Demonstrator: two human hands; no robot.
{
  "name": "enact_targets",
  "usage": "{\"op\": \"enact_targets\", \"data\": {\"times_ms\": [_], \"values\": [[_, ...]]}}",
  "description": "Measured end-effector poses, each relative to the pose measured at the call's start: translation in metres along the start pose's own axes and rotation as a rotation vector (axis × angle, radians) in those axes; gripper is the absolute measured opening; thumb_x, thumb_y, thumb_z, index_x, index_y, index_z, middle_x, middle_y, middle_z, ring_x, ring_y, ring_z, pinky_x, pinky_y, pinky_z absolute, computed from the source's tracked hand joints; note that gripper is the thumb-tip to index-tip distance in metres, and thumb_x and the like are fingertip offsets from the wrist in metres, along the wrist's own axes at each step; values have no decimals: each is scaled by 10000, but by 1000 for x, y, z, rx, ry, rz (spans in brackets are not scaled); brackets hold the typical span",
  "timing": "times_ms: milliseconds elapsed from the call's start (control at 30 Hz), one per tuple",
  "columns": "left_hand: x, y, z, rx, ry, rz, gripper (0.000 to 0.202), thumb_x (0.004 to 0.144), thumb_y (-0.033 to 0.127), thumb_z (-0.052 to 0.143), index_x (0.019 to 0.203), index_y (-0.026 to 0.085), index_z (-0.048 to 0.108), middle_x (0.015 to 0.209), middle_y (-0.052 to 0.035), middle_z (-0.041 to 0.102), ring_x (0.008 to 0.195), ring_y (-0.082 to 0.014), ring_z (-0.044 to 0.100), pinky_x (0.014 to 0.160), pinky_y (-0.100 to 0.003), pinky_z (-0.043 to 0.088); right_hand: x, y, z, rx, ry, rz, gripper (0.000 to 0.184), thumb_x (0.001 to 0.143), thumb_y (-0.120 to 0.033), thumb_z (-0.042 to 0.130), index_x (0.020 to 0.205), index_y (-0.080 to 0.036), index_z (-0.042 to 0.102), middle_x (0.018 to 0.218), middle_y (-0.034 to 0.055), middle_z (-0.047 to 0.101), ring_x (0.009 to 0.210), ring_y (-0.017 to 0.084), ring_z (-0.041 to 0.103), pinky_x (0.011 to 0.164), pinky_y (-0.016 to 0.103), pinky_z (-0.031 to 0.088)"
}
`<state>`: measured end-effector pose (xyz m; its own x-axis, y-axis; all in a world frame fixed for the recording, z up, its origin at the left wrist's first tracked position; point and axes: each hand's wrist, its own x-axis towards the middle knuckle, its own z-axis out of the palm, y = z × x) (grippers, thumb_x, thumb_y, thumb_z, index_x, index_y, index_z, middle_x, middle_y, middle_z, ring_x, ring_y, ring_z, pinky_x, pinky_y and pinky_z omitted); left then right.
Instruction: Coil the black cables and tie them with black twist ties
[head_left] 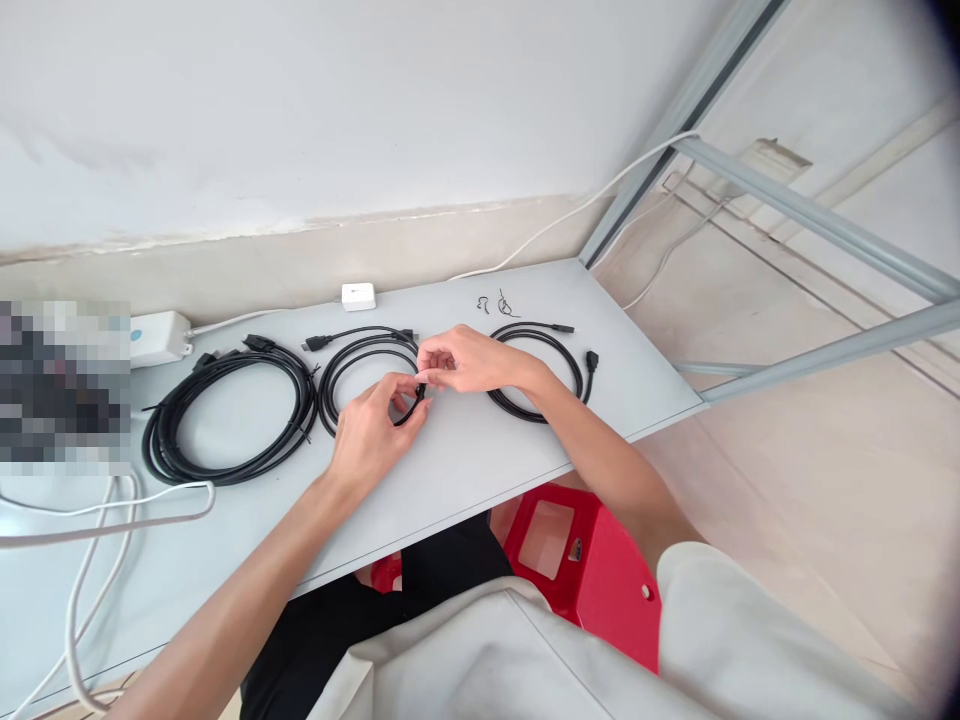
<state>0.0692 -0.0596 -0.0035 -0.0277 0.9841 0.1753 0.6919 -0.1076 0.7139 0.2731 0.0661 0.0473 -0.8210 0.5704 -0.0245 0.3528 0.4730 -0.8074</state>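
The middle black cable coil (325, 393) lies just beyond the left hand (379, 420), which pinches its side; the right hand (466, 358) presses thumb and finger together there — on what, I cannot tell. Best hold the loops flush with the left — gently, so none slips.

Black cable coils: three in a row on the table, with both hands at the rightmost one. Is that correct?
Not quite: the left hand and right hand are at the middle coil, not the rightmost coil, as the head view shows. Three black coils do lie in a row on the table.
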Motion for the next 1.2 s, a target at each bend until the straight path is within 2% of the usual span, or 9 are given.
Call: {"op": "enact_targets", "data": {"times_ms": [200, 333, 400, 567, 767, 867, 1033, 1133, 1200], "values": [[0, -2, 3, 13, 39, -10, 194, 947, 415, 774, 1059, 256, 774, 903, -7, 776, 702, -148, 648, 672, -279, 468, -2, 1, 17, 308, 101, 220, 303, 920, -386, 885, 836, -150, 715, 802, 64, 802, 648, 143, 733, 620, 252, 536], [-1, -4, 7, 142, 89, 114, 118, 975, 347, 738, 1014, 237, 754, 911, -19, 778, 749, -160, 684, 662, -277, 445, -14, 3, 33, 499, 188, 408, 451, 861, -518, 944, 808, -150, 689, 766, 69, 756, 581, 149, 685, 473, 258, 461], [-2, -7, 8, 178, 118, 202, 82, 990, 305, 722, 1007, 229, 748, 929, -21, 785, 773, -163, 706, 653, -279, 441, -22, 3, 37, 491, 169, 403, 480, 891, -574, 909, 840, -162, 666, 771, 55, 739, 591, 152, 677, 475, 263, 465], [-3, -14, 10, 196, 177, 389, 42, 1007, 241, 714, 988, 219, 744, 921, -12, 800, 781, -158, 732, 631, -287, 445, -44, 1, 35, 147, 46, 123, 355, 1137, -528, 610, 996, -201, 600, 782, -11, 692, 667, 135, 652, 656, 263, 488], [-3, -18, 11, 133, 179, 467, 85, 1039, 241, 706, 990, 217, 771, 931, -24, 818, 741, -148, 720, 653, -277, 487, -51, 2, 32, -774, 132, -201, 345, 1235, -387, 407, 1142, -156, 645, 1036, 87, 720, 743, 165, 580, 642, 323, 312], [-3, -18, 11, 129, 192, 484, 86, 1027, 226, 717, 966, 215, 776, 907, -15, 809, 726, -140, 708, 624, -271, 470, -48, 2, 27, -1077, 104, -371, 359, 1240, -345, 390, 1093, -161, 660, 1002, 85, 699, 776, 179, 575, 650, 346, 292], [-3, -19, 9, 110, 187, 479, 72, 1028, 217, 714, 992, 216, 776, 897, -2, 800, 683, -123, 681, 591, -263, 440, -41, 4, 19, -1244, -32, -476, 338, 1136, -8, 386, 1030, -177, 658, 928, 63, 681, 762, 168, 554, 653, 356, 255], [-3, -19, 7, 107, 183, 486, 66, 1023, 218, 718, 1003, 221, 781, 904, -6, 802, 694, -126, 691, 597, -258, 450, -41, 6, 20, -1252, -61, -441, 331, 1140, -24, 385, 1029, -165, 664, 899, 57, 676, 690, 158, 513, 628, 362, 223], [-4, -19, 5, 95, 170, 491, 74, 1019, 211, 712, 1009, 222, 785, 931, -13, 812, 703, -128, 699, 602, -253, 467, -42, 6, 21, -1242, -25, -410, 335, 1202, -144, 373, 1052, -159, 672, 881, 54, 671, 676, 158, 510, 612, 361, 206]]}}
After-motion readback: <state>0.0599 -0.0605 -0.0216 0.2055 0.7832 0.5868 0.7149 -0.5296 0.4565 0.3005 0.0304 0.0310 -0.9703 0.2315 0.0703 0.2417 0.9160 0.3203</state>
